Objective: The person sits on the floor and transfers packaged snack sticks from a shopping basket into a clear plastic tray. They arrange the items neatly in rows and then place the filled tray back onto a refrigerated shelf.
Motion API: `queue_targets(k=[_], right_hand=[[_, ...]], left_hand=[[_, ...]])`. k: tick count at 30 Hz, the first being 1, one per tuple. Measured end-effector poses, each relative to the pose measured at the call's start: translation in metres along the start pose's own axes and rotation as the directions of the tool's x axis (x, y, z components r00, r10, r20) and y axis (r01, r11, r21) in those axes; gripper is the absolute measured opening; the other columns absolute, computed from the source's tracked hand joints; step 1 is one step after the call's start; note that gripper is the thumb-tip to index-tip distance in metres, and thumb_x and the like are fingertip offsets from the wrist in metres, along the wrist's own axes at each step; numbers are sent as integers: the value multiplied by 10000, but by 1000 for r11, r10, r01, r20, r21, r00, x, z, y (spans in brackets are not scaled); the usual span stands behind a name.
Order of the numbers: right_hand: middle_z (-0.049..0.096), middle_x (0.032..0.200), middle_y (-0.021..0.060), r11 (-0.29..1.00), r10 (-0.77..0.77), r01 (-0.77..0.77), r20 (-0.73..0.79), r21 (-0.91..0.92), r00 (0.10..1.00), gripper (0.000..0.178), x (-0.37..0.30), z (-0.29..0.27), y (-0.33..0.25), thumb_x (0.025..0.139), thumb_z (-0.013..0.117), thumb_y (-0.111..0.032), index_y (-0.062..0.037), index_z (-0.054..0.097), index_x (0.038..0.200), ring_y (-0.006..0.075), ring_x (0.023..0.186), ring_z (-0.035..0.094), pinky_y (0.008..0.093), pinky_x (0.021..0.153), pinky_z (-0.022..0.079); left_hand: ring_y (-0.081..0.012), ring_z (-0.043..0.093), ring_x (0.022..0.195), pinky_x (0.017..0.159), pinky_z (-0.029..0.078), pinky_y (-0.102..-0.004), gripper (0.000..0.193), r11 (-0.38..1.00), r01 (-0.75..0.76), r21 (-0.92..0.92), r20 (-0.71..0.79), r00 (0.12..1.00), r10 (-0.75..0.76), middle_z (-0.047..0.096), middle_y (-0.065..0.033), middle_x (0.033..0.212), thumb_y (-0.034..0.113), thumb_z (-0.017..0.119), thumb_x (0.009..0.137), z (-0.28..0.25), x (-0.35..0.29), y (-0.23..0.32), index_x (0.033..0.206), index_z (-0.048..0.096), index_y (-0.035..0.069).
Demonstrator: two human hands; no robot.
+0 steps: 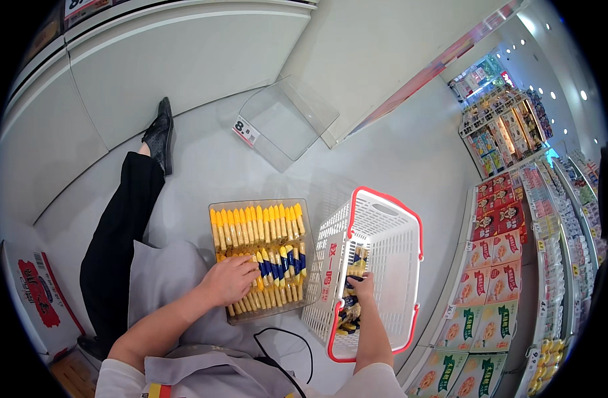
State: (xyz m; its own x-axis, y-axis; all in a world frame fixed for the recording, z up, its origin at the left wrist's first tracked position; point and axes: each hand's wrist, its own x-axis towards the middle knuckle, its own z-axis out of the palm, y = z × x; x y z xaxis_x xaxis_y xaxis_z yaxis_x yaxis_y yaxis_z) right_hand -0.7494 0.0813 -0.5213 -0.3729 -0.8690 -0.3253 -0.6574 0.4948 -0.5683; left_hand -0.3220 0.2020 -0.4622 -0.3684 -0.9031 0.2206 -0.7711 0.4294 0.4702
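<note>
A clear tray (306, 229) on the floor in front of me holds rows of slim snack sticks in yellow wrappers (256, 224), with several blue-and-yellow ones (288, 262) in the second row. My left hand (232, 280) lies over that row's left side, fingers bent and together among the sticks; whatever they hold is hidden. To its right stands a white plastic basket (330, 245) with red-edged rim and handles. Inside it my right hand (364, 286) grips a dark blue-wrapped snack stick (354, 280), above more blue-and-yellow sticks (349, 315) at the bottom.
Another clear bin (287, 126) with a price tag sits farther off, near white cabinets (184, 60). Shelves with boxed goods (489, 292) line the right. A carton (38, 292) stands at far left, near my outstretched leg (115, 225). A black cable (294, 331) loops beside the tray.
</note>
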Motion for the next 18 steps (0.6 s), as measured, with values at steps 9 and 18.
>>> queue_targets(k=[9,18], right_hand=[[651,889,59,969,-82,82,-9,233,997,276,-6,-32,-13,798,714,-92,30,619,1027,150,767,618,312,661,517],[616,1143,86,486,-198,27,80,874,977,413,-138,-111,-140,918,596,-323,-40,517,1209,227,1021,612,418,841,514]], left_hand=[[-226,528,1145,909,457,-356,281,998,-43,52,-58,997,46,614,-40,1134,120,604,757,11,-4,-6,1031,650,78],[-295,501,1171,996,402,-392,351,928,-46,-369,-126,992,-2,565,-122,1198,169,565,879,-13,7,18,1207,557,47]])
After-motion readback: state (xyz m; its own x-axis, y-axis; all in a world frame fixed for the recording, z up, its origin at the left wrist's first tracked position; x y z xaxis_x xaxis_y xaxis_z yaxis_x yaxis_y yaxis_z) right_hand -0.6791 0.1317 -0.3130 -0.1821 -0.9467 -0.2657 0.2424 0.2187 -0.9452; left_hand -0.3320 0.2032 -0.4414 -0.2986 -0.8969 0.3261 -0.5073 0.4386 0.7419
